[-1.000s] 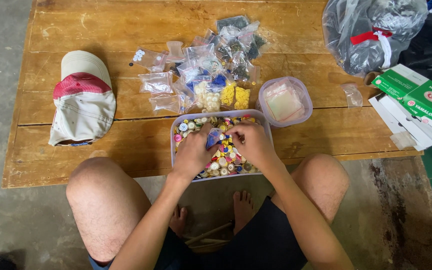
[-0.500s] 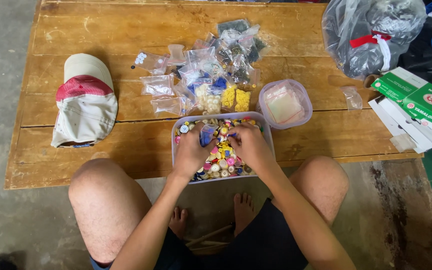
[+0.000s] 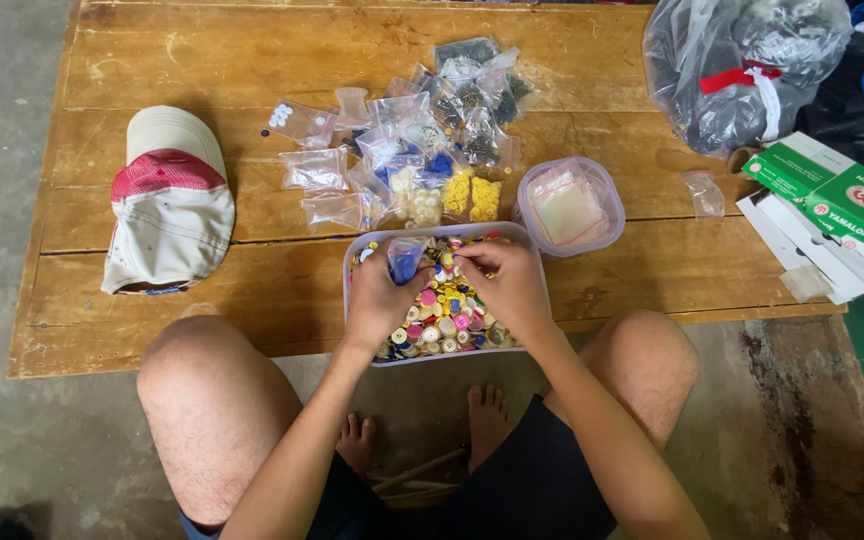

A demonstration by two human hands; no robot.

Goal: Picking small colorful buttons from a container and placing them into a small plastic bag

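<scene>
Fingers of left hand clenched on small bag above button tub; right hand fingers pinching, contents unclear, just right of bag.

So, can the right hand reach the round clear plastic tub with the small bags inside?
Probably yes: the right hand is in the button tray, the round tub is just beyond, open-topped, nothing between.

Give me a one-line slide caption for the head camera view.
Left hand holds a small clear plastic bag of blue buttons while right hand picks in a clear rectangular tub of mixed colourful buttons.
</scene>
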